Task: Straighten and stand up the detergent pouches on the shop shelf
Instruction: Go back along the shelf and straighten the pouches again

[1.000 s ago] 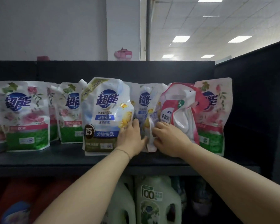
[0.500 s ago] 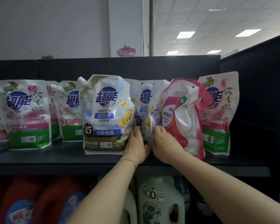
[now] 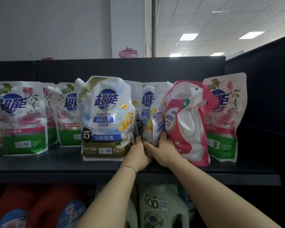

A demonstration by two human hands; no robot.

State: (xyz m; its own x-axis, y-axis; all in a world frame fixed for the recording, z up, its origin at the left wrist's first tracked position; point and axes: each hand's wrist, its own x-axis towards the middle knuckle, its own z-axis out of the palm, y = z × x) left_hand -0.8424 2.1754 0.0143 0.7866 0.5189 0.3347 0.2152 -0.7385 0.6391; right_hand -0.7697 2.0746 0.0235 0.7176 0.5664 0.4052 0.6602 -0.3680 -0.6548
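Red-white pouch [image 3: 186, 127] (rose-print pouch [image 3: 224, 119] beside), black shelf [image 3: 56, 163].

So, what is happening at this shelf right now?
A person is tidying a dark shop shelf. The left hand and right hand both hold the lower part of a crumpled blue-and-white pouch, wedged between a large blue pouch and a red pouch. The red pouch stands tilted.

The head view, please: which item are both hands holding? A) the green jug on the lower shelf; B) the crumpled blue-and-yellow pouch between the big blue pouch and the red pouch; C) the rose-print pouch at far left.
B: the left hand and the right hand both grip the base of the crumpled blue-and-yellow pouch, which stands between the big blue pouch and the red pouch.
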